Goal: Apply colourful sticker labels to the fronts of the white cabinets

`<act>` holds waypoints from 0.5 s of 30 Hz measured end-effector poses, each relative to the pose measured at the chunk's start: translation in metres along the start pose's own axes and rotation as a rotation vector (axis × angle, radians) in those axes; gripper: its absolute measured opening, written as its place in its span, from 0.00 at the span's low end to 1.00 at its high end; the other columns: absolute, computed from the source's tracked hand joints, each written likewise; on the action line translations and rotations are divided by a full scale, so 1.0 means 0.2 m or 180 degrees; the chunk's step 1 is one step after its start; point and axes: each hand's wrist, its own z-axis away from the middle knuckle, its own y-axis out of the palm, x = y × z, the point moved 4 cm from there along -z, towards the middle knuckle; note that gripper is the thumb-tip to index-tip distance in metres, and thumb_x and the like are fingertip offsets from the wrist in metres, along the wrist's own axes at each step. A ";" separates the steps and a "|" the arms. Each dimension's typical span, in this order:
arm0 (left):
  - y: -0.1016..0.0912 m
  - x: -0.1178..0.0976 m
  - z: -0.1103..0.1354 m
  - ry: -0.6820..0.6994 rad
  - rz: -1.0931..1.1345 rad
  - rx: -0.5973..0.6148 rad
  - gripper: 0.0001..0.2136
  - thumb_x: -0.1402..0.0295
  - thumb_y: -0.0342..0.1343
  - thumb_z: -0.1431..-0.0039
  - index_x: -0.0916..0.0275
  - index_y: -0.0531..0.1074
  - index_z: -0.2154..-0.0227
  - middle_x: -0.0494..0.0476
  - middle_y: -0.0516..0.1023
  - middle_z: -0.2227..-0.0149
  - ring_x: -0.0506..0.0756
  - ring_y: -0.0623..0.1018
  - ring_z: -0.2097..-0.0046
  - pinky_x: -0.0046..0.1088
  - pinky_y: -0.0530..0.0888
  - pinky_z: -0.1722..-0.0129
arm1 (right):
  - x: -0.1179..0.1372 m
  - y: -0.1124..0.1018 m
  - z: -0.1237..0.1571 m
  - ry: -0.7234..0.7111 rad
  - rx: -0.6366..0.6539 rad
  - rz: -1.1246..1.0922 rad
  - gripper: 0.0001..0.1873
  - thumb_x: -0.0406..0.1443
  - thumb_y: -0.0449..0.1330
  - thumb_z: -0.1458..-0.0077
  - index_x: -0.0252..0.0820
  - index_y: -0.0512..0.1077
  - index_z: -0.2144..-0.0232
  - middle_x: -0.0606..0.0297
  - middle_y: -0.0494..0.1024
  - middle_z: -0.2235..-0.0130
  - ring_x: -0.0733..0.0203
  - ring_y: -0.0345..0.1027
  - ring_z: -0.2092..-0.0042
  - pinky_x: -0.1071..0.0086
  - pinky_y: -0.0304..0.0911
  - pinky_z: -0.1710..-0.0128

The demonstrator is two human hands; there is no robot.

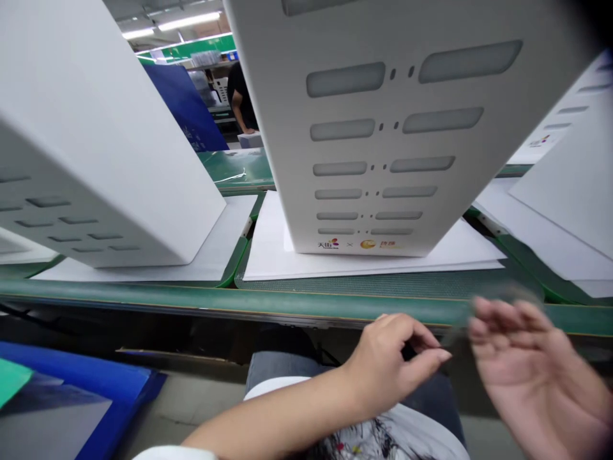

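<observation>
My left hand [397,358] is in front of the conveyor edge, thumb and forefinger brought together in a pinch. What it pinches, if anything, is too faint to make out. To its right my right hand [531,364] is palm up with bent fingers, smeared by motion. A faint see-through smear shows between and above the fingertips; I cannot tell whether it is a clear film. Beyond both hands a white slotted cabinet [368,147] stands on white paper sheets [268,249]. Printed logos run along its lower front edge. Neither hand touches it.
Another white cabinet [129,140] stands on paper at the left, and more white panels [569,198] are at the right. The green conveyor [383,291] crosses in front of me. A blue bin [119,390] lies low left. A person [242,99] works in the background.
</observation>
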 end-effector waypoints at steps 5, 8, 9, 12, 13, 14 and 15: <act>-0.24 0.01 0.11 -0.0563 -0.0488 -0.0213 0.08 0.69 0.60 0.52 0.64 0.66 0.74 0.46 0.71 0.77 0.44 0.68 0.75 0.21 0.66 0.71 | -0.18 0.28 0.07 0.0243 0.1123 0.0640 0.21 0.43 0.61 0.54 0.48 0.71 0.56 0.61 0.73 0.57 0.62 0.69 0.57 0.76 0.66 0.58; -0.43 0.09 0.09 -0.0619 -0.1066 -0.0504 0.14 0.62 0.61 0.53 0.64 0.63 0.70 0.48 0.68 0.77 0.47 0.68 0.75 0.24 0.68 0.72 | -0.27 0.34 0.08 0.0305 0.1174 0.0949 0.18 0.45 0.61 0.55 0.43 0.74 0.63 0.61 0.74 0.62 0.62 0.70 0.62 0.77 0.67 0.60; -0.51 0.13 0.06 -0.0580 -0.1382 -0.0728 0.15 0.61 0.60 0.53 0.65 0.63 0.68 0.51 0.69 0.74 0.49 0.69 0.71 0.26 0.69 0.69 | -0.29 0.37 0.08 0.0351 0.1259 0.0976 0.19 0.46 0.60 0.55 0.42 0.74 0.63 0.60 0.75 0.63 0.62 0.71 0.62 0.76 0.67 0.60; -0.72 0.35 -0.09 -0.0685 -0.1917 -0.1205 0.29 0.66 0.58 0.51 0.66 0.53 0.49 0.68 0.61 0.48 0.55 0.67 0.49 0.33 0.68 0.52 | -0.37 0.45 0.09 0.0495 0.1797 0.1054 0.21 0.48 0.58 0.54 0.40 0.74 0.63 0.59 0.75 0.64 0.61 0.71 0.63 0.74 0.67 0.60; -0.76 0.43 -0.15 -0.0622 -0.2036 -0.1004 0.36 0.66 0.58 0.52 0.66 0.44 0.44 0.72 0.52 0.42 0.58 0.61 0.43 0.34 0.66 0.49 | -0.41 0.46 0.09 0.0500 0.1948 0.1107 0.21 0.48 0.57 0.53 0.40 0.75 0.63 0.59 0.75 0.64 0.61 0.71 0.63 0.74 0.67 0.61; -0.78 0.50 -0.21 -0.0556 -0.2091 -0.0642 0.42 0.66 0.57 0.51 0.66 0.34 0.41 0.73 0.44 0.39 0.60 0.55 0.40 0.36 0.65 0.47 | -0.44 0.47 0.10 0.0512 0.2031 0.1153 0.21 0.48 0.57 0.53 0.40 0.75 0.63 0.59 0.75 0.63 0.61 0.71 0.63 0.73 0.67 0.60; -0.78 0.57 -0.25 -0.0510 -0.2098 -0.0335 0.45 0.67 0.56 0.51 0.65 0.27 0.41 0.74 0.38 0.38 0.61 0.53 0.39 0.37 0.65 0.47 | -0.48 0.46 0.12 0.0560 0.2070 0.1171 0.21 0.48 0.57 0.53 0.40 0.75 0.63 0.58 0.75 0.63 0.60 0.71 0.62 0.72 0.67 0.60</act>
